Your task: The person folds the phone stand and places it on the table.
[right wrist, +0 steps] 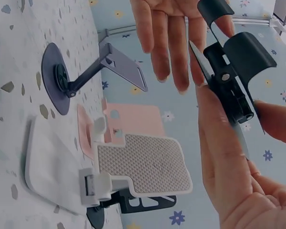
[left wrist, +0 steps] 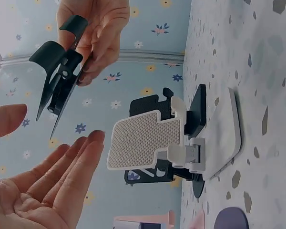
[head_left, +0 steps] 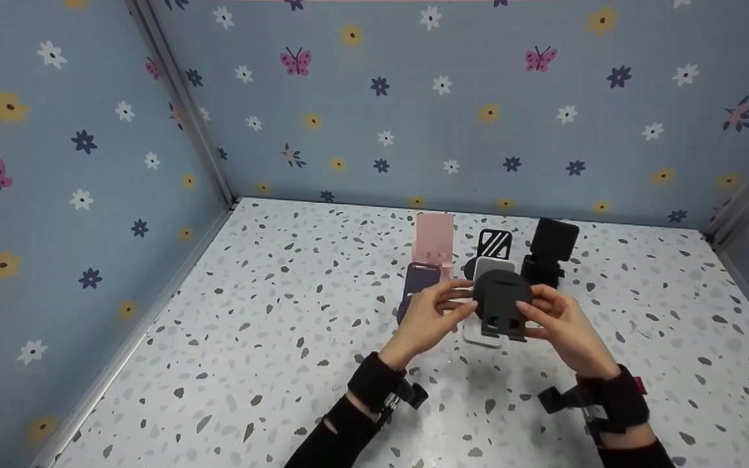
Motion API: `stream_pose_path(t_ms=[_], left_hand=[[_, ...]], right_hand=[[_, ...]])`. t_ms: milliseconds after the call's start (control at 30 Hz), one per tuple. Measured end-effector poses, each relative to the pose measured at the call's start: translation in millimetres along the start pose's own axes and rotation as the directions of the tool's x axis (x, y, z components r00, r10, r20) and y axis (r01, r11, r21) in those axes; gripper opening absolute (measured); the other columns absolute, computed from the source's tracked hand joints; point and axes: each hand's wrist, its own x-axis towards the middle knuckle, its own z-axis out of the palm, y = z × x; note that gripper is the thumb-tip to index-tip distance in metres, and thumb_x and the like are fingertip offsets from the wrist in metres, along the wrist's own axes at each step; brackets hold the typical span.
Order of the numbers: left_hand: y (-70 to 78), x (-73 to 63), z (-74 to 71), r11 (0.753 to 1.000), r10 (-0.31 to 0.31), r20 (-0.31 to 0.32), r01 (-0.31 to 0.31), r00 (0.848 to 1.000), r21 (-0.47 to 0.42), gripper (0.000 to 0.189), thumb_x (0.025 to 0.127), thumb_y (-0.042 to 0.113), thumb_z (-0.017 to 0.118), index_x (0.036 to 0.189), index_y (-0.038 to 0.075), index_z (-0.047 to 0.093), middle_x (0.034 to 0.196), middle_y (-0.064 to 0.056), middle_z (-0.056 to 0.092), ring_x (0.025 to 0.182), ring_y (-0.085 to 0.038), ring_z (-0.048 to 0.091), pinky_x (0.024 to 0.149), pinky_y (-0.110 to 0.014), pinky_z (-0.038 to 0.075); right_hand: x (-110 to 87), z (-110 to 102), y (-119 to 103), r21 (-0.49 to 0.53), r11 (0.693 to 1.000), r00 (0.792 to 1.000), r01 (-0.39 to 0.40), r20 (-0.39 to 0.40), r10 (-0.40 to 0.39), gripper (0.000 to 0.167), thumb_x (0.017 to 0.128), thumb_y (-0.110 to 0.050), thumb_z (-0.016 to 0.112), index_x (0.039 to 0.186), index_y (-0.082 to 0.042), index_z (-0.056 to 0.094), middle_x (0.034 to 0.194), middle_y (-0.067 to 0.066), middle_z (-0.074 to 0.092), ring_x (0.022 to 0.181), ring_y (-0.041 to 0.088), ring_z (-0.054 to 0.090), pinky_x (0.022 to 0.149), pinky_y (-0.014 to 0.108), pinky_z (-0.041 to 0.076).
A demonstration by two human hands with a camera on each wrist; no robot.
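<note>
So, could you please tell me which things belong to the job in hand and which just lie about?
Apparently in use:
- black round-based phone stand
- right hand, holding it
- left hand, beside it

Standing about:
- pink phone stand
- purple phone stand
- white phone stand
- black slotted phone stand
- square-backed black phone stand

A pair of hands is framing a black holder [head_left: 503, 299] above a speckled surface [head_left: 270, 299].
The right hand [head_left: 562, 320] is pinching the black holder at its right edge, thumb lying on the near face, while the left hand [head_left: 428, 318] is hovering at its left edge. Just beyond, a pale stand [head_left: 493, 263] is standing partly hidden, with a slotted black stand [head_left: 484, 238] rising farther back. To the left, a purple stand [head_left: 421, 279] is standing nearer than a pink stand [head_left: 434, 233]; to the right, a square-topped black stand [head_left: 555, 240] is standing. Flowered blue walls [head_left: 413, 117] are bordering the far and left sides.
</note>
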Motion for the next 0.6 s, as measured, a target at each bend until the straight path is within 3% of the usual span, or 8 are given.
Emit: stream_pose_path(t_ms=[100,200,300,400,533,600], left_hand=[[-0.2,0.0,-1.8,0.986,0.114,-0.02,-0.11,0.993,0.123,0.046,0.096,0.022,0.065,0.137,0.004,0.056,0.135,-0.015,0.063,0.121,-0.028,0.063,0.097,-0.03,0.056],[-1.1,0.2,-3.3,0.934,0.201,-0.034,-0.181,0.979,0.307,0.052,0.095,0.027,0.064,0.142,0.008,0.052,0.143,-0.011,0.057,0.132,-0.027,0.054,0.111,-0.039,0.046],[-2.4,0.2,-3.9,0.847,0.264,-0.038,-0.212,0.964,0.487,0.058,0.095,0.032,0.063,0.146,0.01,0.047,0.149,-0.012,0.05,0.141,-0.029,0.044,0.117,-0.047,0.038],[-4.2,0.9,-4.1,0.757,0.313,-0.023,-0.235,0.949,0.61,0.064,0.095,0.034,0.063,0.149,0.008,0.042,0.154,-0.016,0.043,0.147,-0.033,0.034,0.121,-0.052,0.03],[-6.8,1.2,-4.2,0.624,0.352,0.002,-0.237,0.936,0.744,0.072,0.095,0.037,0.061,0.153,0.005,0.033,0.16,-0.018,0.031,0.15,-0.037,0.025,0.123,-0.054,0.023],[-8.0,1.1,-4.2,0.573,0.352,0.009,-0.223,0.936,0.789,0.075,0.096,0.039,0.06,0.155,0.005,0.028,0.162,-0.017,0.025,0.151,-0.037,0.02,0.123,-0.056,0.021]], right_hand=[[-2.4,-12.0,-5.3,0.048,0.999,1.0,0.008,-0.028,-0.007,0.019,0.099,-0.006,0.058,0.117,-0.006,0.054,0.1,-0.003,0.072,0.091,0.012,0.07,0.079,0.031,0.062],[-4.4,-24.3,-8.9,0.076,0.997,0.998,0.009,-0.066,-0.003,0.016,0.099,-0.007,0.058,0.115,-0.008,0.055,0.098,-0.003,0.072,0.091,0.01,0.069,0.078,0.03,0.062],[-6.4,-37.3,-10.5,0.098,0.995,0.995,0.015,-0.097,-0.005,0.013,0.1,-0.009,0.057,0.113,-0.01,0.056,0.096,-0.003,0.073,0.089,0.009,0.069,0.078,0.028,0.061],[-7.9,-49.9,-10.2,0.116,0.993,0.994,0.016,-0.112,-0.003,0.011,0.101,-0.011,0.056,0.111,-0.012,0.059,0.095,-0.003,0.074,0.088,0.008,0.069,0.078,0.027,0.06],[-8.1,-65.2,-8.1,0.142,0.99,0.991,0.003,-0.129,0.015,0.008,0.101,-0.012,0.056,0.106,-0.014,0.062,0.093,-0.004,0.075,0.087,0.008,0.07,0.077,0.026,0.06],[-7.9,-72.9,-6.5,0.156,0.988,0.991,-0.009,-0.132,0.03,0.008,0.101,-0.012,0.056,0.105,-0.014,0.063,0.093,-0.004,0.075,0.086,0.008,0.07,0.077,0.026,0.06]])
